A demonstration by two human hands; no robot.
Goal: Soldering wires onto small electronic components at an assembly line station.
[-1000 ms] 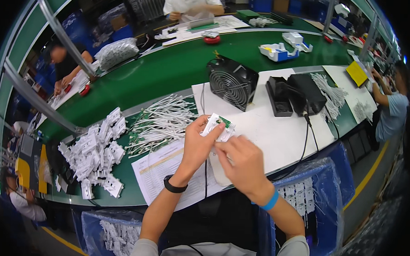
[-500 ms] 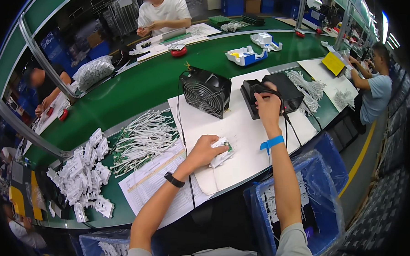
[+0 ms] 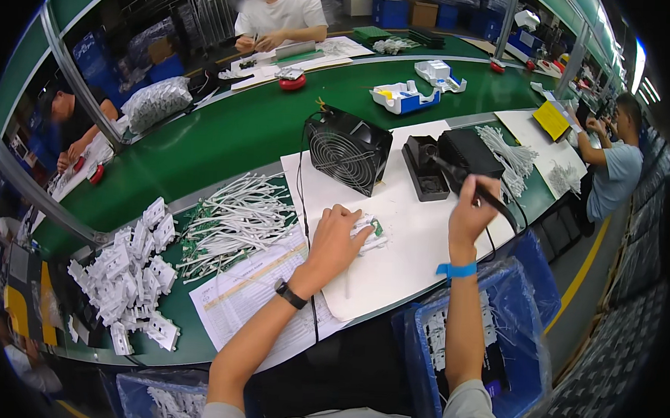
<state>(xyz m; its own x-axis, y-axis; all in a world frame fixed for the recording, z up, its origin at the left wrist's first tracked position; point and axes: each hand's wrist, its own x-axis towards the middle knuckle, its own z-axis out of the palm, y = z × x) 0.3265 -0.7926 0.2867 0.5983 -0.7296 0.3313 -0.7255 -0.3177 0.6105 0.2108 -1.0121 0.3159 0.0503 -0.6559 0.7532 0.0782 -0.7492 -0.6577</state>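
Observation:
My left hand (image 3: 333,246) presses on a small white plastic housing (image 3: 379,243) that carries a bit of green circuit board (image 3: 377,228). Its fingers cover much of the part, which lies on the white work board (image 3: 399,271). In my right hand (image 3: 469,222) is a black soldering iron (image 3: 450,171), gripped by the handle with its front end toward the black iron stand (image 3: 429,189). The iron's tip is hard to make out against the stand. A black box (image 3: 468,153) sits beside the stand.
A black fan (image 3: 349,151) stands behind my left hand. Left lie white wires (image 3: 241,216), a printed sheet (image 3: 245,298) and heaped white housings (image 3: 126,278). Blue lined bins (image 3: 527,352) stand below the table edge. Across the green belt (image 3: 279,117), other people work.
My right hand has drawn the soldering iron out of its stand and moved right and nearer to me. My left hand stays on the housing. The view has shifted slightly.

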